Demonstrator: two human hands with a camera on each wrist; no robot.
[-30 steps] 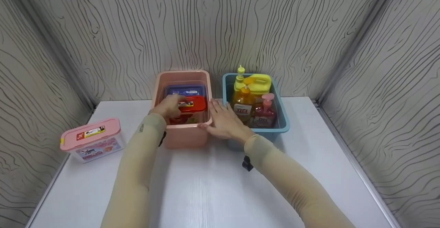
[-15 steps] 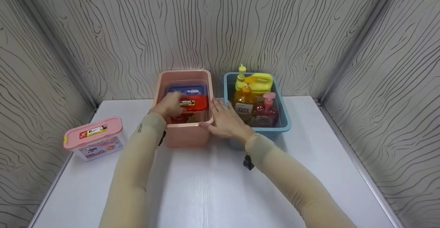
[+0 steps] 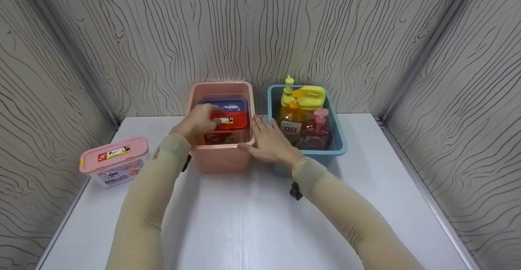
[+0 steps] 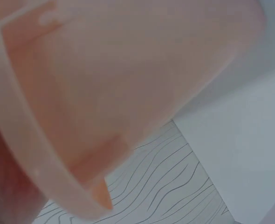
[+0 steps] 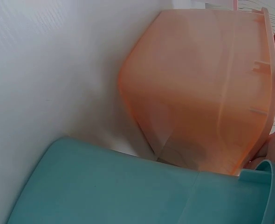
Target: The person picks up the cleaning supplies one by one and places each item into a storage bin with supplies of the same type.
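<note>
In the head view my left hand (image 3: 198,120) reaches over the left rim of a pink plastic bin (image 3: 222,159). Its thumb tip touches the red lid of a detergent box (image 3: 237,121) inside, and the other fingers extend over the box's back edge. My right hand (image 3: 269,140) lies with straight fingers along the bin's right rim, the thumb at the front corner. A blue-lidded box (image 3: 234,105) sits behind the red one. The left wrist view shows the pink bin's outer wall (image 4: 128,70); the right wrist view shows the pink bin (image 5: 189,84) beside the blue bin (image 5: 119,186).
A blue bin (image 3: 321,152) stands right of the pink one. It holds a yellow jug (image 3: 313,97), an orange pump bottle (image 3: 291,125) and a pink pump bottle (image 3: 316,133). A pink-lidded OMO box (image 3: 116,161) sits on the white table at the left. Patterned walls enclose three sides.
My left hand has shifted slightly left and back on the red-lidded box, uncovering more of its front. My right hand stays on the rim. The whole view has drifted a little.
</note>
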